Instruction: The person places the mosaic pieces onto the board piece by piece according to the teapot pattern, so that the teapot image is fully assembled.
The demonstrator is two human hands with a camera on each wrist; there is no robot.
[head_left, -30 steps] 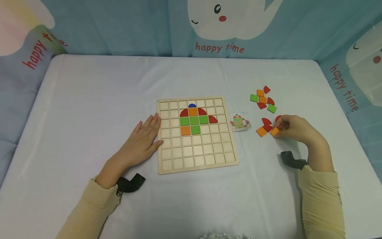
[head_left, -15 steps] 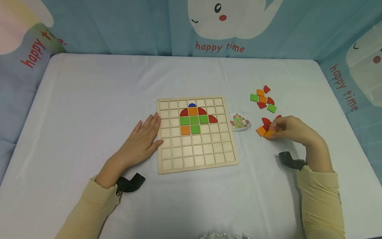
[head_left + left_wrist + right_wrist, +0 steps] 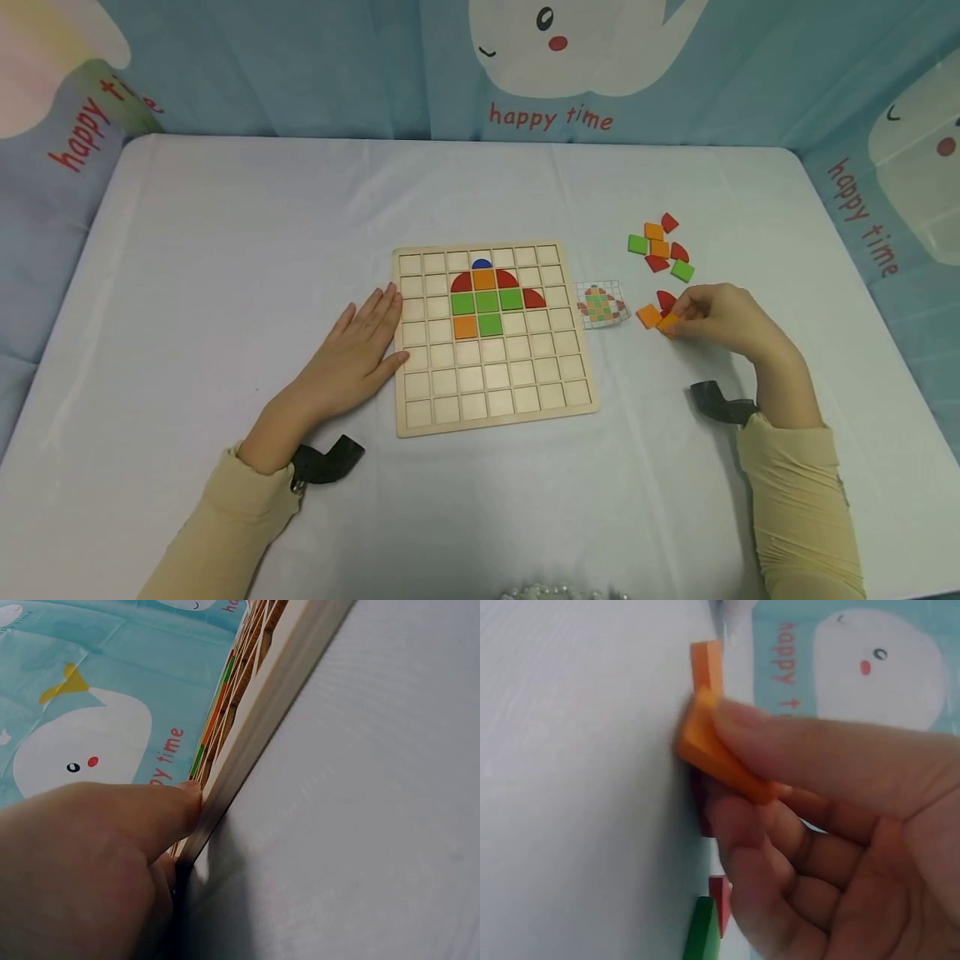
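Observation:
In the head view, my left hand [image 3: 347, 362] lies with straight fingers against the left edge of a wooden grid board [image 3: 495, 379]. Its thumb touches the board's side wall in the left wrist view. To the right of the board, my right hand [image 3: 731, 321] pinches an orange square tile [image 3: 716, 754] between thumb and fingers, tilted and low over the cloth. Close beside that tile lie another orange square tile [image 3: 648, 316] and a red quarter-circle tile [image 3: 665, 300]. My right fingers partly hide the pieces behind them. Blue, red, orange and green tiles sit in the board's upper cells.
A small pattern card [image 3: 600, 305] lies against the board's right edge. Farther back on the right is a loose group of tiles, including a green square tile [image 3: 637, 244] and red quarter-circles. White cloth covers the table [image 3: 262, 217], and a printed blue curtain [image 3: 300, 75] stands behind.
My right hand has shifted left and slightly away from me with the orange tile. The other loose orange tile beside it has also slid that way. My left hand stays put.

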